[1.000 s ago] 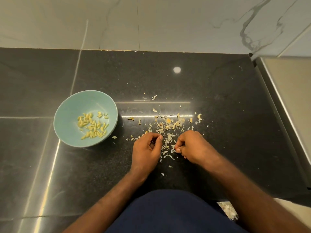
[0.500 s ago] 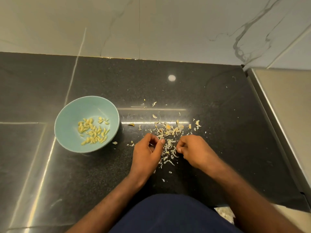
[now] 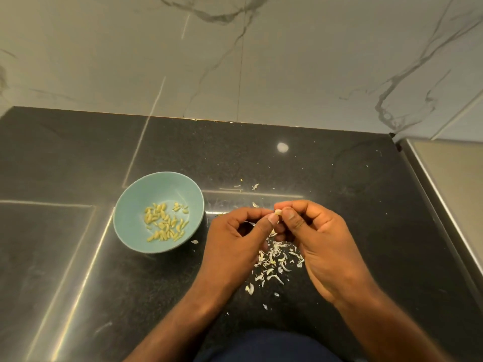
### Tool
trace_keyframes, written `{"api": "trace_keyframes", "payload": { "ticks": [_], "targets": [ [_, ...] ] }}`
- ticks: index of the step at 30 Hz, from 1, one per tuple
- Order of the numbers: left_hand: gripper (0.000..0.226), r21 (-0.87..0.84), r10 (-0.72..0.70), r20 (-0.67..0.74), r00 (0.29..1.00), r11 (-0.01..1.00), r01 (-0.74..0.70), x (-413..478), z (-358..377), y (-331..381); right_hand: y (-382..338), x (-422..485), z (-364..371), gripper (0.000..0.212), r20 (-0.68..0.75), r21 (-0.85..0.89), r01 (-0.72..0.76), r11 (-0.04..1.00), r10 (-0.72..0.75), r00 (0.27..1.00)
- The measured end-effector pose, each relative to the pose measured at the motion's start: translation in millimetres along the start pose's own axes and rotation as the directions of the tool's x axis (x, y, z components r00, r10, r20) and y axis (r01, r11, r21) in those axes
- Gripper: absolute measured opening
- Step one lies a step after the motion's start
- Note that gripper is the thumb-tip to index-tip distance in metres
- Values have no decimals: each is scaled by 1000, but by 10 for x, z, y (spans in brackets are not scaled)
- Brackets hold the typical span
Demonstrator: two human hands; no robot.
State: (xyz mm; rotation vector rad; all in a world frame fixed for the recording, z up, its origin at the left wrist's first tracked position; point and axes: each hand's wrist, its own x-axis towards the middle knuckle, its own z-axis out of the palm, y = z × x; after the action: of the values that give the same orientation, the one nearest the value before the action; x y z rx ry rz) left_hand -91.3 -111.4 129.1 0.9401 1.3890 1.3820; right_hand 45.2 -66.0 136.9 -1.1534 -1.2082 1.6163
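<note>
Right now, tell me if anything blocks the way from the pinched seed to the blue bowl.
Nothing visible: left hand and right hand pinch the seed; the bowl sits open to their left.

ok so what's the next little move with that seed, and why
Probably crack the shell off the seed. The left hand and right hand both pinch it above the husks on the counter, and it is not yet in the bowl with the peeled kernels.
</note>
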Motion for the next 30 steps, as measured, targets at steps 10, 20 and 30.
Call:
{"api": "trace_keyframes", "payload": {
  "ticks": [10,20,30],
  "targets": [
    [9,-96,-48,-28,998,994,45,-23,-1,45,-26,-79,27,19,12,-136,125,983,-125,992],
    [14,66,69,-5,998,996,-68,-15,-5,-36,-19,-88,0,13,2,-38,51,998,-51,999],
    [7,217,220,-40,975,954,-206,-5,34,-16,-105,-99,25,8,-30,-120,93,988,-97,995]
  ]
}}
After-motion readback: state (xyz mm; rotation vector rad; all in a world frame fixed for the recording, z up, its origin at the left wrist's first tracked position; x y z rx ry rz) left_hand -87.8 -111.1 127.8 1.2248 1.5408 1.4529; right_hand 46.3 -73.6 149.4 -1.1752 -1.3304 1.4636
